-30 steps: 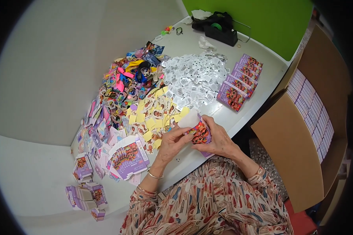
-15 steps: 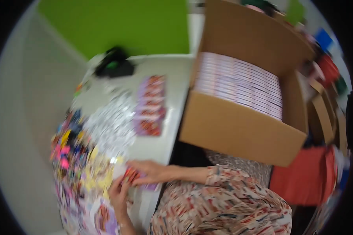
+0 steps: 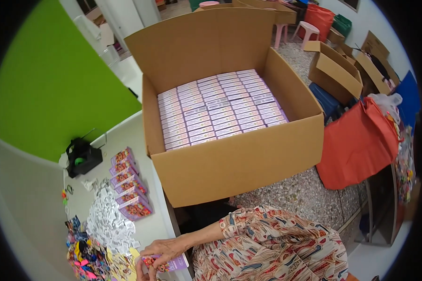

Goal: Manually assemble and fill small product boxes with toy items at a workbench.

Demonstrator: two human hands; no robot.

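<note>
At the lower edge, my right hand [image 3: 168,248] grips a small purple box [image 3: 179,263] with a colourful picture on it. The fingers of my left hand [image 3: 143,270] close on the box's left end; the rest of that hand is cut off by the picture's edge. Just left of my hands lie yellow cut-out pieces [image 3: 122,262]. Beyond them spreads a heap of white and silvery small pieces [image 3: 109,213]. A row of similar purple boxes [image 3: 135,208] stands on the white table [image 3: 160,206] farther off.
A large open carton [image 3: 239,164] packed with rows of small boxes [image 3: 220,112] stands right of the table. Colourful small figures [image 3: 86,255] pile up at the left. A black holder [image 3: 84,159] sits at the table's far end. Red bags [image 3: 358,145] and other cartons [image 3: 337,72] stand at right.
The view has swung right and up, so the carton sits more central and my hands lower in the picture. Both hands stay on the purple box, which now shows more fully.
</note>
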